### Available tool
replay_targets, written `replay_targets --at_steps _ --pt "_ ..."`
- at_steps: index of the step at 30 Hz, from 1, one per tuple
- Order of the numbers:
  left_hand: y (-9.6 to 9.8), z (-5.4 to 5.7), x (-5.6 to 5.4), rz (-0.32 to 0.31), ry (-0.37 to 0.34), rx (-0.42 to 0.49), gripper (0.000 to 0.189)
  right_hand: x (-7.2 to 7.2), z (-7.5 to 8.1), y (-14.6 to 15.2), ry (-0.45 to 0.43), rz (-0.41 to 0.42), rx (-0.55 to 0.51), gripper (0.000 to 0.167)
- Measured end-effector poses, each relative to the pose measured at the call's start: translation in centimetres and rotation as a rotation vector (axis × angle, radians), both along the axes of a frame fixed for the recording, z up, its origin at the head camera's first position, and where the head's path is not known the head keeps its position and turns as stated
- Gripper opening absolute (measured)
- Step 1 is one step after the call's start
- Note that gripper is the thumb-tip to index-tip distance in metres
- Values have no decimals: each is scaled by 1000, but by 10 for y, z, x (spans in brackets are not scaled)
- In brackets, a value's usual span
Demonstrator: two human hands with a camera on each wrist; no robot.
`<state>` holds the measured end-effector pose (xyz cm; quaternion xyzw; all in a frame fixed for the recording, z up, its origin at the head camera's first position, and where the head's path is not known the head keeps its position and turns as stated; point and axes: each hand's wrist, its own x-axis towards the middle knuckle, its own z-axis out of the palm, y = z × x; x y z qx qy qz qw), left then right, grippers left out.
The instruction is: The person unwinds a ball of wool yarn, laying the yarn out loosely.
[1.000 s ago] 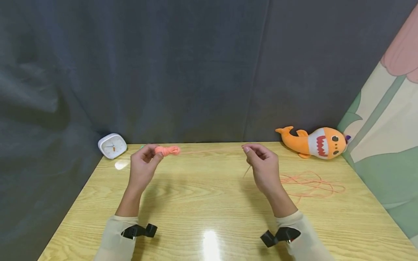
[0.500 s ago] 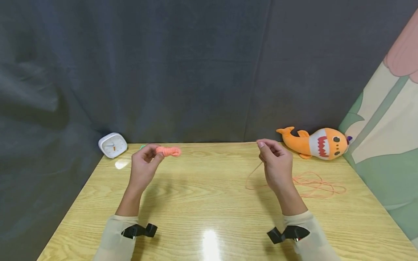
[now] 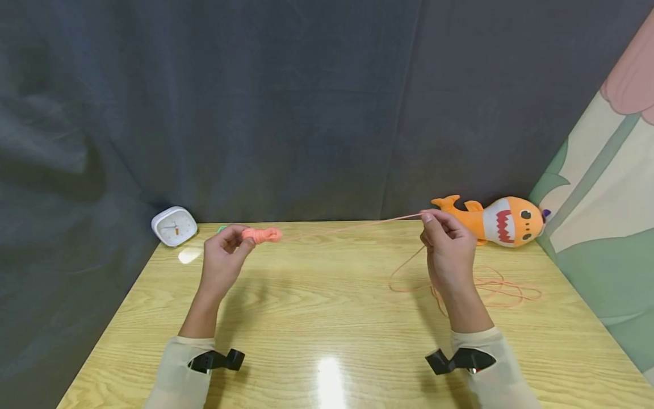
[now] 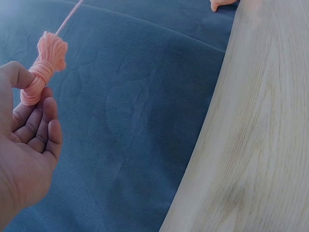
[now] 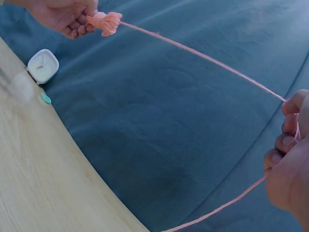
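Note:
A small wound bundle of coral-pink yarn (image 3: pixel 263 235) is pinched between the thumb and fingers of my left hand (image 3: pixel 223 258), held above the table's far left part. From the bundle's free end a single yarn strand (image 5: pixel 203 55) runs straight across to my right hand (image 3: pixel 451 250). There the thumb and index finger pinch it, and the other fingers curl in around it. Below the right hand the strand hangs in a loose curve down to the table. It joins a loose tangle of yarn (image 3: pixel 503 291) lying beside the right wrist.
A white alarm clock (image 3: pixel 175 226) stands at the table's back left corner. Near it is a small green object (image 5: pixel 46 98), mostly hidden in the head view. An orange shark plush (image 3: pixel 512 221) lies at the back right, partly behind my right hand. A dark curtain (image 3: pixel 306 113) borders the wooden table (image 3: pixel 317 318).
My right hand has moved right and slightly away, drawing the strand longer between the hands. More yarn has been pulled up from the tangle. The left hand stays in nearly the same place.

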<state>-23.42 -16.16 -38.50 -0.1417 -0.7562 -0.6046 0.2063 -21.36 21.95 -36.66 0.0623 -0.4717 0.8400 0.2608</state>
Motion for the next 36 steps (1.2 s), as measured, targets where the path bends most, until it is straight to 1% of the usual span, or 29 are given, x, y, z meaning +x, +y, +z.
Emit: replay_targets --at_steps 6,13,19,23,27,31,36 --pt "0 1 0 -9 -3 4 13 -1 4 8 10 -36 -36 6" --pt "0 2 1 -5 -13 29 12 -2 6 19 -5 -82 -80 9" --pt "-1 2 2 9 -14 0 13 -2 7 23 3 -103 -81 11" --pt "-2 3 1 18 -10 3 12 -1 9 26 -2 -113 -80 15" --pt "-2 2 0 31 -15 3 11 1 12 31 6 -121 -121 17" --pt "-2 1 0 25 -21 5 11 3 14 37 9 -137 -152 17" --pt "-2 2 0 16 -14 6 11 5 18 46 20 -173 -162 19"
